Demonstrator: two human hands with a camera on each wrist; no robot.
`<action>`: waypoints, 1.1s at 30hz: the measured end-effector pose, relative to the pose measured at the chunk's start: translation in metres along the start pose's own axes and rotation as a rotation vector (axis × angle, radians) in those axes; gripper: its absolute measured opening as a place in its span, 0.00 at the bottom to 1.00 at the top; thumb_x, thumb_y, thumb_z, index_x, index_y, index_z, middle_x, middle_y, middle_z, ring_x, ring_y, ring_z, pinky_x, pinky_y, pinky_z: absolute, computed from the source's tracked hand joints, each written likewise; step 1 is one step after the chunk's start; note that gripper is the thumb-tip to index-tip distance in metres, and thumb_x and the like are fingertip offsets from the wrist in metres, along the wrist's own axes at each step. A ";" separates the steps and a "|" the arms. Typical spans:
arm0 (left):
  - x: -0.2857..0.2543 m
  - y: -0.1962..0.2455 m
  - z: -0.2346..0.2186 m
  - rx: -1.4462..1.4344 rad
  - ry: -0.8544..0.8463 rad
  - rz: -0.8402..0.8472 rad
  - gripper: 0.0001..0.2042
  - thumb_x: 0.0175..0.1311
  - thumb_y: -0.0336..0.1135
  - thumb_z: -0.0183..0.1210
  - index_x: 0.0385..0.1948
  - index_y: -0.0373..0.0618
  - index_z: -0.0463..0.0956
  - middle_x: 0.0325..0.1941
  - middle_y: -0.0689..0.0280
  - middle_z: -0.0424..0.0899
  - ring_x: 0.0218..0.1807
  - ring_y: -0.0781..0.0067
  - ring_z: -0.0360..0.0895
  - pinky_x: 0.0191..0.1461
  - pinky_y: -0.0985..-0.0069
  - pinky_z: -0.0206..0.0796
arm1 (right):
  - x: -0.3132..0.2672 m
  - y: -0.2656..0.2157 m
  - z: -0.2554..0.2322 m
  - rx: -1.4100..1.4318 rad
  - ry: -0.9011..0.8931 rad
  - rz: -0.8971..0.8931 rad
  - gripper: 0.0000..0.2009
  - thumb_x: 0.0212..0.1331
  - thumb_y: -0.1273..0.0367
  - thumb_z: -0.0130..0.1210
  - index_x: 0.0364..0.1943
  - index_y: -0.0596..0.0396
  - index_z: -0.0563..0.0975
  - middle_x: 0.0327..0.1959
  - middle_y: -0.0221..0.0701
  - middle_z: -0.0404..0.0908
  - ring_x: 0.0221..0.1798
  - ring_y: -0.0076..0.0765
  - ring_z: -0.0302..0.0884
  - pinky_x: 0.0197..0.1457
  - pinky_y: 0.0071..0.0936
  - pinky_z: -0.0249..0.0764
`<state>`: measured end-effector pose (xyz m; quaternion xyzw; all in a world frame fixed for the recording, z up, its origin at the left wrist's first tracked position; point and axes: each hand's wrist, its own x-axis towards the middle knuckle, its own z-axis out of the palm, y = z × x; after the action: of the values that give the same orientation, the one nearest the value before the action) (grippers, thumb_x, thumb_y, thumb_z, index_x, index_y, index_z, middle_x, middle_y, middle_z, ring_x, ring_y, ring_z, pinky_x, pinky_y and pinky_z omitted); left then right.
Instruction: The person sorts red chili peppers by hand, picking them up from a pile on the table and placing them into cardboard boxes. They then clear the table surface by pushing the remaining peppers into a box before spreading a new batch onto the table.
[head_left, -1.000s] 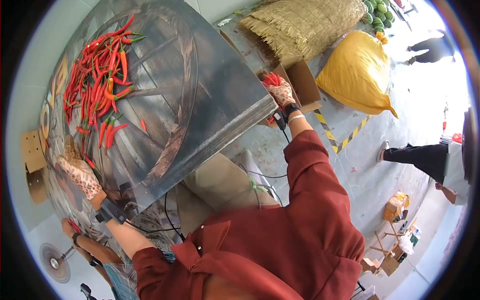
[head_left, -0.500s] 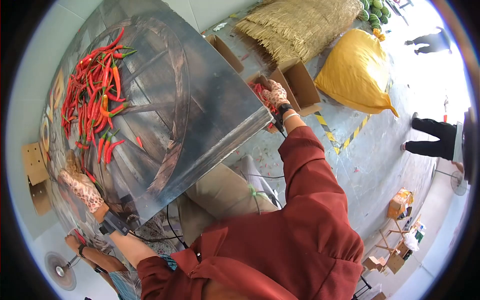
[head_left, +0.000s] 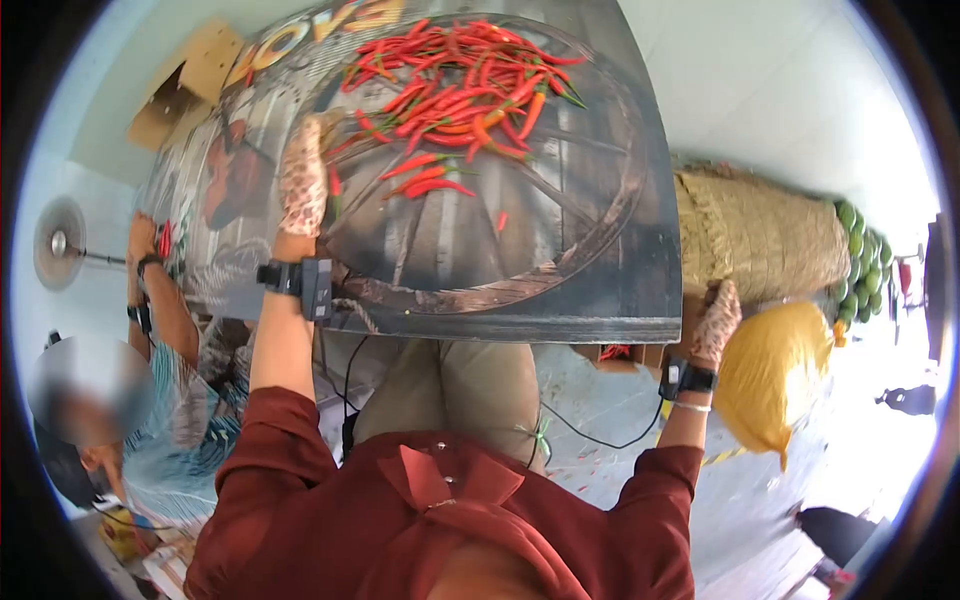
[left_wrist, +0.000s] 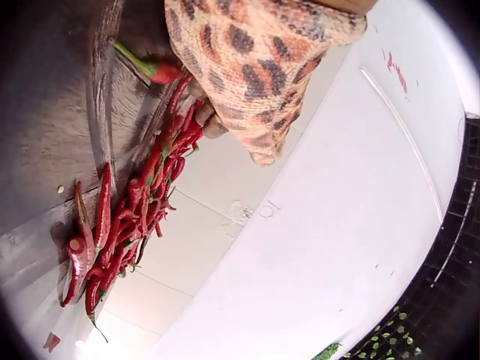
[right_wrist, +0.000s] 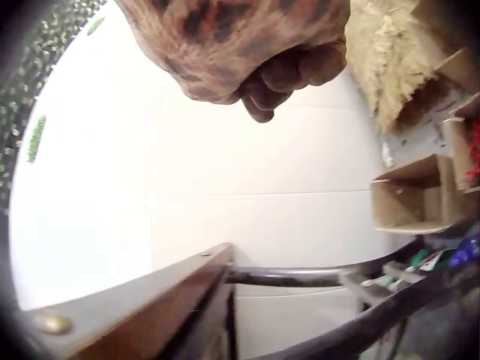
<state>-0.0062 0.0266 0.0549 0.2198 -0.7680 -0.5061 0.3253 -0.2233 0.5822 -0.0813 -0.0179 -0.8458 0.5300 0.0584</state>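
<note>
While red chili peppers (head_left: 450, 105) lie heaped on the worktop (head_left: 650, 260) at the frame's upper middle, a person's left hand (head_left: 303, 180), in a spotted glove, is just left of the heap; whether its fingers grip anything cannot be told from either view. The right hand (head_left: 715, 325), likewise gloved, is past the worktop's right corner near a yellow sack (head_left: 770, 375), its fingers curled closed, apparently around nothing in the dim wrist view.

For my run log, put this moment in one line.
left hand: beside chillies | right hand: fingers curled, past table edge | chillies: heaped on table
</note>
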 end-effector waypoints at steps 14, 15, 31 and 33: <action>0.014 -0.048 -0.014 0.003 0.029 0.175 0.17 0.72 0.38 0.40 0.51 0.39 0.74 0.54 0.58 0.79 0.54 0.62 0.76 0.60 0.71 0.63 | -0.155 -0.278 0.112 0.449 -0.911 -0.374 0.10 0.65 0.68 0.47 0.43 0.57 0.76 0.39 0.31 0.76 0.39 0.27 0.71 0.43 0.23 0.71; 0.000 -0.018 -0.022 0.347 -0.002 0.463 0.14 0.68 0.34 0.46 0.48 0.40 0.76 0.51 0.60 0.80 0.52 0.63 0.76 0.58 0.70 0.65 | -0.176 -0.280 0.128 0.456 -1.134 -0.519 0.10 0.64 0.69 0.47 0.44 0.57 0.76 0.42 0.33 0.76 0.43 0.31 0.72 0.47 0.25 0.71; -0.015 0.031 -0.046 0.722 -0.483 0.419 0.10 0.58 0.30 0.54 0.42 0.48 0.78 0.53 0.61 0.77 0.58 0.57 0.70 0.62 0.65 0.59 | -0.296 -0.269 0.249 0.485 -1.745 -1.287 0.09 0.54 0.64 0.51 0.24 0.54 0.74 0.22 0.40 0.76 0.29 0.51 0.75 0.32 0.40 0.70; -0.007 0.026 -0.042 0.719 -0.485 0.448 0.10 0.58 0.29 0.55 0.41 0.48 0.78 0.52 0.61 0.77 0.56 0.56 0.71 0.61 0.64 0.61 | -0.295 -0.264 0.247 0.413 -1.764 -1.268 0.08 0.54 0.65 0.52 0.24 0.54 0.74 0.22 0.40 0.77 0.29 0.50 0.76 0.33 0.40 0.71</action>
<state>0.0289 0.0149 0.0881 0.0231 -0.9762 -0.1627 0.1413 0.0489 0.2182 0.0256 0.8131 -0.3418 0.3618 -0.3019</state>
